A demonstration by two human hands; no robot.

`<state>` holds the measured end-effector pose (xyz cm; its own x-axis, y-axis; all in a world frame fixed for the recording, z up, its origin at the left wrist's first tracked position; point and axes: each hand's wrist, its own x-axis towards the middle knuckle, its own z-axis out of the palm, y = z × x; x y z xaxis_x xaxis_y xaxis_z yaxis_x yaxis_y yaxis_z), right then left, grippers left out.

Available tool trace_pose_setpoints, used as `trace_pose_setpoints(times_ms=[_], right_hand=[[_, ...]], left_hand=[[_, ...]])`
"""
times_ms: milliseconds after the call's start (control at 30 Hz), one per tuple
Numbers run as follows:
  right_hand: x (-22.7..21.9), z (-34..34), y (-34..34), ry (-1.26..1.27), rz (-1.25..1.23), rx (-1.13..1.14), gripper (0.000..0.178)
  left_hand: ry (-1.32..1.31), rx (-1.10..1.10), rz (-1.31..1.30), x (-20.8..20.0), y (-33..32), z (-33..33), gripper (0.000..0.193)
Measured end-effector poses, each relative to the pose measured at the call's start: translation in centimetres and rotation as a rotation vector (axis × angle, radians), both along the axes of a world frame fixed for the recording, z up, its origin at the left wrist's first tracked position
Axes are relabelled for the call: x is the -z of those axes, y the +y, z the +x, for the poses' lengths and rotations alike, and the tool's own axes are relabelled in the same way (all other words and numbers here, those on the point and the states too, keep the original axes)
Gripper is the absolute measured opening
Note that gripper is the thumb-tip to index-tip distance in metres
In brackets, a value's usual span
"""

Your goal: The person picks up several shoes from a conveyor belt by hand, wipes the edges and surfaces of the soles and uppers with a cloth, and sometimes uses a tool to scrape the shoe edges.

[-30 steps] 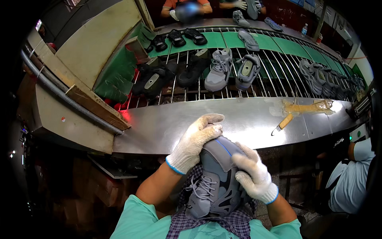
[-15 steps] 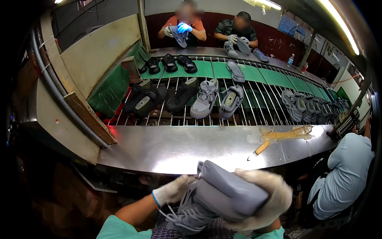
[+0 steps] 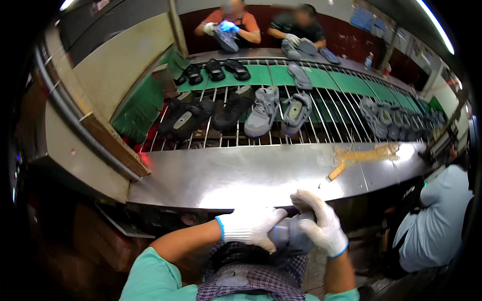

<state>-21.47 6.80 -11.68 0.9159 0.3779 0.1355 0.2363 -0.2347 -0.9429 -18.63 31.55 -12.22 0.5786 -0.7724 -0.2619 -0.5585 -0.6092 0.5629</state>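
Note:
Close to my body, below the near edge of the bench, a grey shoe is held between my two gloved hands. My left hand, in a white knit glove with a blue cuff, grips one side of it. On the opposite side my right hand, gloved the same way, curls its fingers round the shoe. Much of the shoe is hidden behind the gloves, and its laces cannot be seen. A dark, crumpled checked apron lies just under it.
Ahead is a metal bench edge with a wooden-handled blade. Beyond it, black shoes and grey shoes stand on a rod rack before a green belt. Two people work opposite; another person sits at right.
The shoe has turned and tipped, so its sole and laces no longer face up. My left hand has moved right onto it; my right hand has shifted its hold. The view has tilted slightly.

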Motion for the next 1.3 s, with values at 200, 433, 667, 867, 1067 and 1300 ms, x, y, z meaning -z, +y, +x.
trace_pose_setpoints(times_ms=[200, 433, 667, 867, 1067, 1300], right_hand=[[-4.0, 1.1, 1.4, -0.181, -0.896, -0.268, 0.062], [19.0, -7.2, -5.3, 0.48, 0.176, 0.26, 0.037], [4.8, -5.0, -1.9, 0.22, 0.163, -0.379, 0.069], [9.8, -9.4, 2.0, -0.256, -0.229, -0.012, 0.078], [11.3, -8.6, -0.3, -0.193, -0.049, -0.008, 0.082], [13.6, -7.7, -0.5, -0.112, -0.016, 0.074, 0.101]], left_hand=[[0.063, -0.027, 0.11, 0.2, -0.1, 0.0, 0.09], [0.324, -0.445, -0.236, 8.9, 10.3, -1.5, 0.096], [0.477, -0.502, -0.985, 11.9, 5.2, 2.3, 0.026], [-0.17, -0.397, -0.784, 9.5, 3.5, -7.0, 0.073], [0.048, -0.507, -0.842, 11.1, 1.5, -11.7, 0.067], [-0.126, -0.555, -0.849, 13.2, 0.6, -11.1, 0.073]])
